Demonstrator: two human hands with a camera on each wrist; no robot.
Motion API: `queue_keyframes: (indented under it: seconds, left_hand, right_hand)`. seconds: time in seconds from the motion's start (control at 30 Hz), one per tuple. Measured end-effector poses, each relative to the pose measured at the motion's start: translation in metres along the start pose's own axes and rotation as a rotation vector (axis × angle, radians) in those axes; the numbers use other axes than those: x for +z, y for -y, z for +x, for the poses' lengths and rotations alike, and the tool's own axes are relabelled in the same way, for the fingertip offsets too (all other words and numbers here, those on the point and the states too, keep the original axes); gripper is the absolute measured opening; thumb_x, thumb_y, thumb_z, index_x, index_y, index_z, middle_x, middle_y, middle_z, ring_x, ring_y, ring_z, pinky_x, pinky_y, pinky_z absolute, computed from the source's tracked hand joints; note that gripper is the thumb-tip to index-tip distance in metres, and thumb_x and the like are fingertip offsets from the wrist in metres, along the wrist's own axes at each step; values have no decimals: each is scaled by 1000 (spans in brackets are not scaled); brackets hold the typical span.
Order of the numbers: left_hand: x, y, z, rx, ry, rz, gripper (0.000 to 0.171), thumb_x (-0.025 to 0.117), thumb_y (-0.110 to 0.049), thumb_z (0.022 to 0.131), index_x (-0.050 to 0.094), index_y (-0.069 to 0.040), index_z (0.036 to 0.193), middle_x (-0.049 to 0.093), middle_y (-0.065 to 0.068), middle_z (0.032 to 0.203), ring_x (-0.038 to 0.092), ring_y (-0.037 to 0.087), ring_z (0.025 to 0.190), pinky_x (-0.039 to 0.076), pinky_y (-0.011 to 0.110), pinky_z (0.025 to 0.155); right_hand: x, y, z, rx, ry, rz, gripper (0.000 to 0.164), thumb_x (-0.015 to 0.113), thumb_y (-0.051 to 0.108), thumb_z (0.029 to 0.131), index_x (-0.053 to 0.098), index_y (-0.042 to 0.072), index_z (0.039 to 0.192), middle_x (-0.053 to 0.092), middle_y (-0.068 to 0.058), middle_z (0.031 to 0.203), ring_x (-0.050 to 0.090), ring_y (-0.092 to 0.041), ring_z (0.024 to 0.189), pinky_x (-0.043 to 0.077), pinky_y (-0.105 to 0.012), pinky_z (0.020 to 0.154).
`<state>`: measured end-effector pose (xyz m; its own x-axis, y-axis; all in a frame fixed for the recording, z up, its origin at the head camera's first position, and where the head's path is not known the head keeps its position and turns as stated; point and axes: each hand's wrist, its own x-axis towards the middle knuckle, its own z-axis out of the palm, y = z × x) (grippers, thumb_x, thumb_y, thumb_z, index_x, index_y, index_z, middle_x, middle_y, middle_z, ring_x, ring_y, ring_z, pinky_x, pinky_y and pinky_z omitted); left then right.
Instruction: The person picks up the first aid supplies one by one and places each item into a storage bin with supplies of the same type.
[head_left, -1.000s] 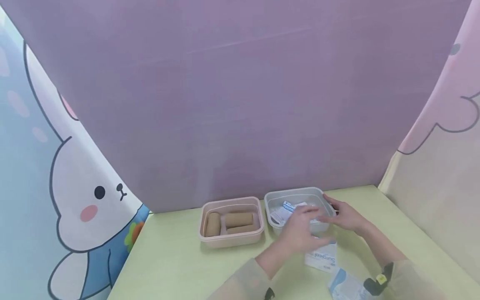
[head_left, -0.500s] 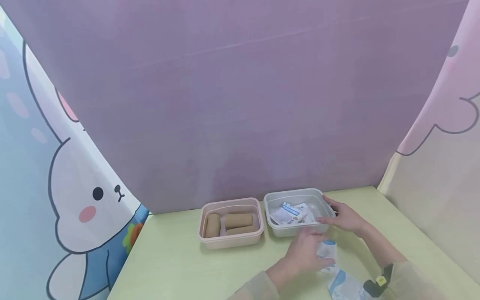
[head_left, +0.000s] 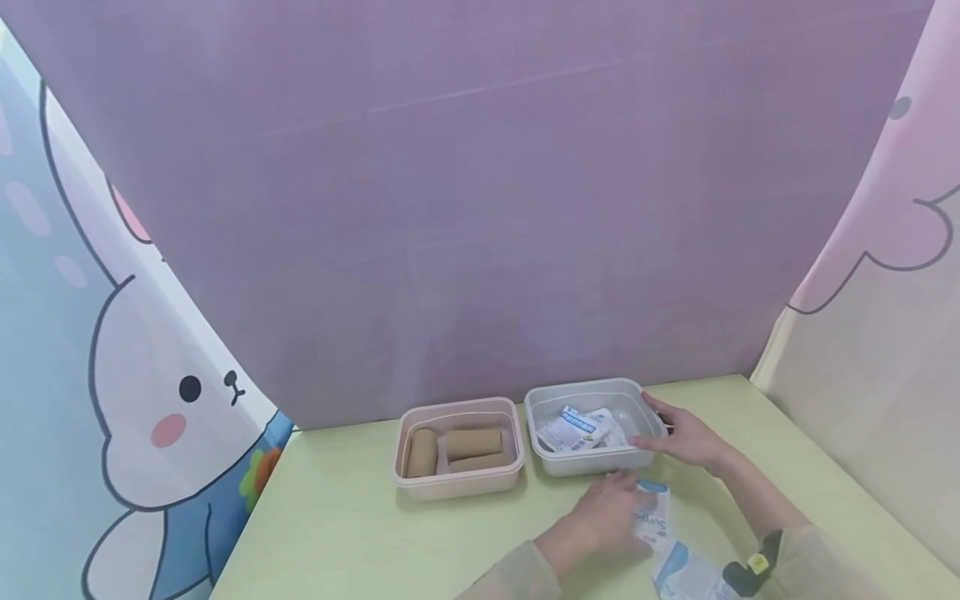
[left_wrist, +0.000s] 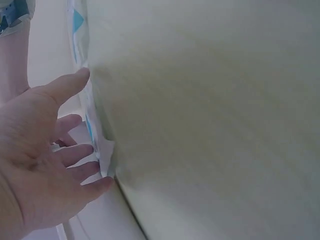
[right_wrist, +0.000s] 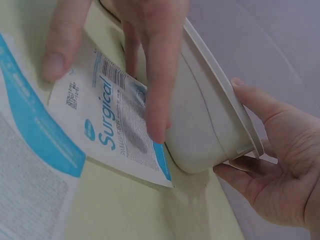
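Note:
My left hand [head_left: 602,518] is over a white and blue packet marked "Surgical" [right_wrist: 107,107], lying on the table in front of the light grey plastic bin [head_left: 592,462]. In the right wrist view its thumb and fingers are spread over opposite sides of the packet. The left wrist view has these fingers extended at the packet's edge; whether they touch it I cannot tell. With my right hand [head_left: 690,437] I grip the bin's right end, thumb and fingers around its corners. Several white and blue packets [head_left: 577,429] lie inside the bin.
A second large packet [head_left: 686,571] lies nearer me, beside the right sleeve. Left of the grey bin stands a pink bin [head_left: 461,485] holding brown rolls [head_left: 474,442]. A purple panel [head_left: 480,208] rises behind the table [head_left: 337,517], with printed cloth at both sides.
My left hand has come back from above the grey bin and lowered onto or just above the "Surgical" packet. The right hand keeps its grip on the bin.

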<state>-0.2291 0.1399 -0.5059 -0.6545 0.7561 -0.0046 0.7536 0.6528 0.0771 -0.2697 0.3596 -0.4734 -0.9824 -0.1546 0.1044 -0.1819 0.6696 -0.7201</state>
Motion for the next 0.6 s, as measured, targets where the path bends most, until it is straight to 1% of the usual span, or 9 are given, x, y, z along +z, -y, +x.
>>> queue_keyframes:
  seconds: [0.07,0.17,0.2,0.33,0.5,0.6]
  left_hand:
    - [2,0,0,-1,4,19,65,79,-58,90,58,-43,149,51,-10,163,43,13,154,44,34,124]
    - [2,1,-1,-7,-11,52,63,76,-62,91,58,-44,149,55,-11,158,47,10,147,45,29,120]
    - [1,1,-2,-7,-14,64,64,76,-64,90,59,-44,148,56,-11,157,48,10,144,46,28,118]
    - [-3,2,-5,-14,0,60,69,78,-69,85,60,-45,147,56,-12,156,48,9,136,48,26,112]
    - [-5,5,-7,2,9,62,74,83,-69,80,61,-44,146,59,-14,152,51,7,135,47,25,112]
    - [-4,6,-4,41,7,98,75,83,-70,79,62,-42,146,64,-21,145,54,2,133,43,22,113]
  right_hand:
    - [0,0,0,0,-5,-3,99,82,36,93,28,-8,163,50,-41,152,59,-49,136,58,-50,104]
    - [0,2,0,-9,-11,-10,99,83,36,93,29,-9,163,51,-41,151,61,-48,134,58,-48,102]
    - [0,2,0,-12,-12,-10,99,83,36,93,29,-9,162,51,-41,151,61,-47,133,58,-47,101]
    - [1,3,1,-13,-8,-4,99,83,35,93,29,-9,162,51,-41,151,61,-48,133,58,-43,99]
    - [0,2,2,-5,7,-1,100,81,37,94,26,-8,164,48,-41,154,60,-51,135,59,-37,96]
    - [-2,0,-1,2,-4,-19,100,81,39,94,27,-7,164,47,-41,154,58,-53,136,59,-36,97]
